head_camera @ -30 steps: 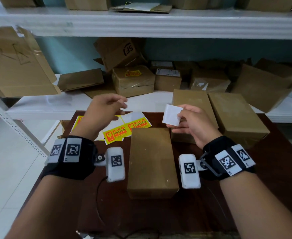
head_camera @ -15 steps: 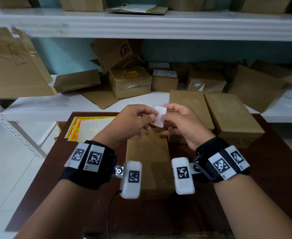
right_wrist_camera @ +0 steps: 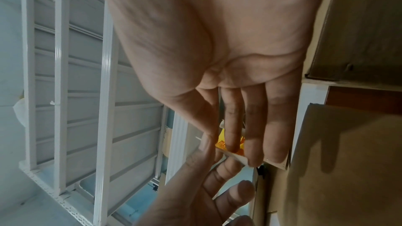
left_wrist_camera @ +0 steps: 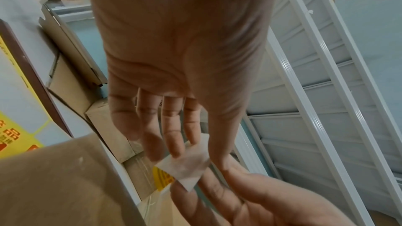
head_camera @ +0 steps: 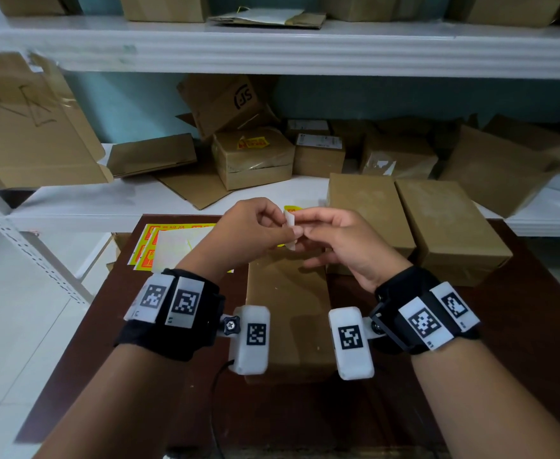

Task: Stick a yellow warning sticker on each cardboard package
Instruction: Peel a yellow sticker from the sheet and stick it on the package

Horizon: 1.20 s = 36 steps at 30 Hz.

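Two hands now meet above the near package [head_camera: 288,313], where a second ago they were apart: left hand [head_camera: 255,233] and right hand [head_camera: 341,246] pinch one yellow sticker [head_camera: 290,226], apparently peeling its backing. Three unstickered packages sit on the table [head_camera: 520,326]; one stickered box [head_camera: 252,157] lies beyond.

Our head view looks down and forward over the table [head_camera: 520,326]; both wrist views sit close under the palms, sharing the pinched sticker [left_wrist_camera: 185,164].

sticker [head_camera: 290,226] print mostly hidden by fingers [head_camera: 273,223], forearms cut off
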{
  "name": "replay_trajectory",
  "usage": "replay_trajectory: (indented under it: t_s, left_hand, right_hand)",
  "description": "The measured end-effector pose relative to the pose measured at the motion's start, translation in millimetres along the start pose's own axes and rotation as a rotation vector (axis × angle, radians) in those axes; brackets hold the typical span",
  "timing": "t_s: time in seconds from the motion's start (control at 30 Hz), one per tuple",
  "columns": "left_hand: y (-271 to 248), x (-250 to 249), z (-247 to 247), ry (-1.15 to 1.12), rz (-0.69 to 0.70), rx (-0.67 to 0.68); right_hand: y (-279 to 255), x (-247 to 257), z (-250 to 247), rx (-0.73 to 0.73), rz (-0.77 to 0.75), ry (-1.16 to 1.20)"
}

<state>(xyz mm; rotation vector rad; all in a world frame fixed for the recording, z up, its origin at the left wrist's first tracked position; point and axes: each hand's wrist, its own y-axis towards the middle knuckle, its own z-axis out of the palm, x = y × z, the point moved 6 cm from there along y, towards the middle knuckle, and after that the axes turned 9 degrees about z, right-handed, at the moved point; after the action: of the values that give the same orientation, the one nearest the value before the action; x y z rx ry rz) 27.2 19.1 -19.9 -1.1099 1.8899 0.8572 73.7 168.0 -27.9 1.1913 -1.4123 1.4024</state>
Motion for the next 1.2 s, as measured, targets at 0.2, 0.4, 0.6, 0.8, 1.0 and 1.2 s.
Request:
replay_trajectory:
  t_s: [0.2,0.4,0.6,0.8,1.0,1.2]
  left_hand:
    - [-0.4,0.8,-4.5,-0.004,-0.035,-0.008]
    - [0.8,2.7,-10.5,-0.019,-0.063,-0.012]
    - [-1.6,2.8,-12.4,-0.084,-0.072,0.017]
    - [-2.7,3.2,-13.7,-0.136,-0.075,0.032]
    - [-3.8,3.2,-12.6,-0.155,-0.079,0.043]
    - [-4.8,6.2,-12.6,-0.163,-0.098,0.055]
  right_hand:
    - [-0.2,-1.3,-2.4,0.018,-0.005,-0.023]
    - [3.0,-3.5,-15.4,-0.123,-0.019,-0.017]
    - [5.0,-5.6,-29.2,-0.285,-0.069,-0.041]
    - [6.9,-7.5,-32.1,-0.323,-0.071,-0.056]
    - [7.0,-7.3,-31.1,-0.289,-0.045,-0.076]
    - [8.7,-8.5,-33.2,-0.296,-0.047,-0.082]
